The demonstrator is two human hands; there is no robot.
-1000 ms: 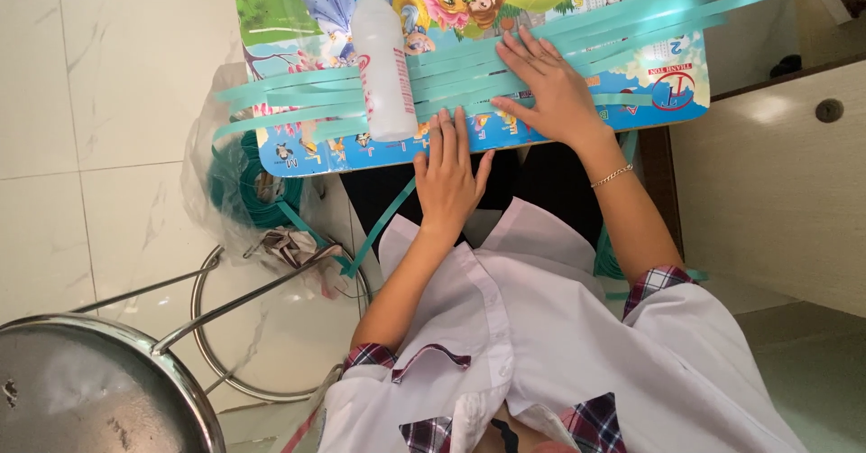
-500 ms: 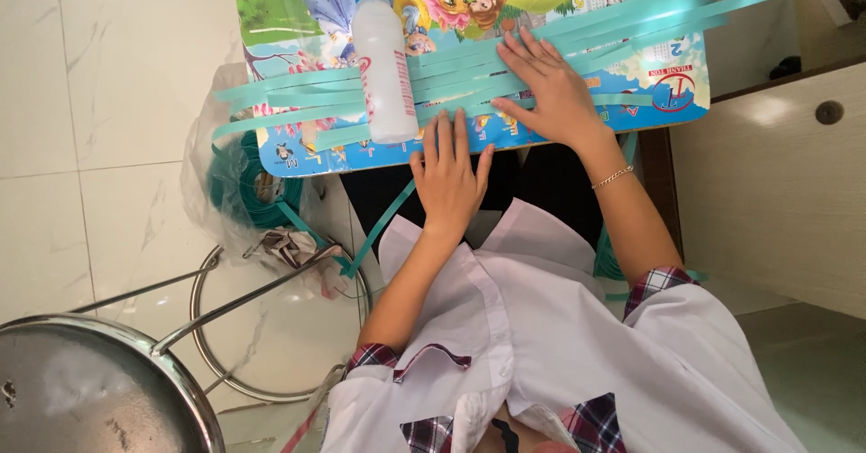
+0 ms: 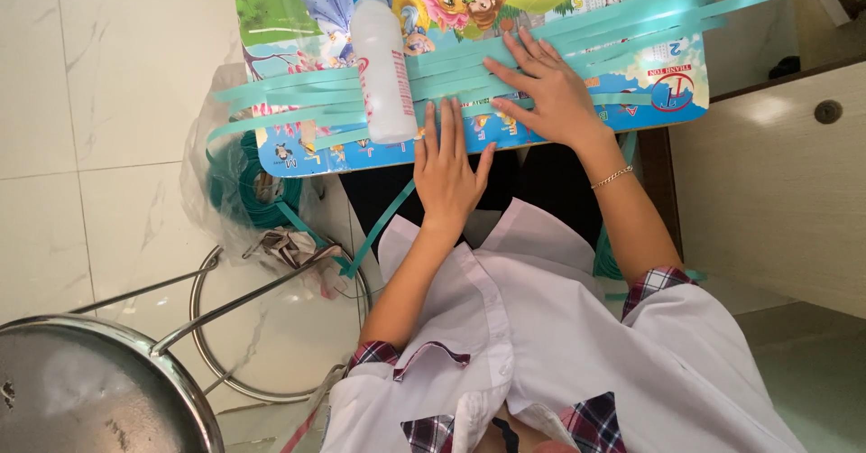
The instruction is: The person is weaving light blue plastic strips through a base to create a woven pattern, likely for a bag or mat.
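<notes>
Left hand flat, fingers spread, now slid up onto teal paper strips at board's six o'clock edge; right hand splayed, pressing strips flat. White bottle at nine o'clock.

Support is a colourful cartoon-printed board resting across the person's lap. On it: a bundle of teal paper strips laid lengthwise, ends overhanging both left and right edges. White plastic bottle with blue cap lies across the strips, left of centre. Both hands press flat on the strips: left hand at the near edge, right hand just right of it.
</notes>
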